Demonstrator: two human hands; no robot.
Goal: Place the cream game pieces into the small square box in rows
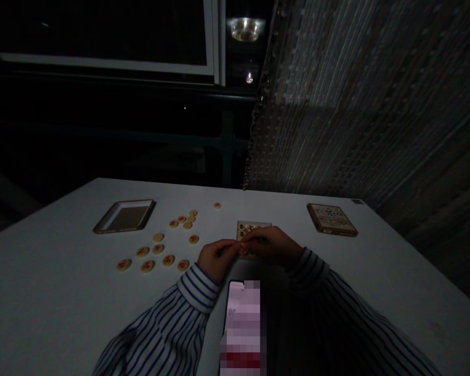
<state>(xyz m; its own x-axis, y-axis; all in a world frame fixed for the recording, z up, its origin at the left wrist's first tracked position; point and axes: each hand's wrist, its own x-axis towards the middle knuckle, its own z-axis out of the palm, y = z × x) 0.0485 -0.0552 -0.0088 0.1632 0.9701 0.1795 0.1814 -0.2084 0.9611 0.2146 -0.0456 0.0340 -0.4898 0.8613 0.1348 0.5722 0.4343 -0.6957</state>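
Observation:
A small pale tray (269, 225) holds Chinese chess pieces in rows; the black-marked pieces (242, 227) show at its far side. At the near left of the tray lies a red-marked chess piece (243, 249). My left hand (218, 258) reaches the tray's left edge, thumb and fingers pinched together. Over the tray's right part is my right hand (274, 244), its fingers bent and closed. The fingertips of both hands meet just above the red-marked piece. Whatever sits between them is hidden, and my right hand covers much of the tray.
Several loose chess pieces (158, 249), mostly red-marked, lie scattered to the left on the white table (62, 292). An open box part (151, 214) stands far left, a decorated box (332, 219) far right. A phone (235, 303) lies below my hands. Bead strands hang behind.

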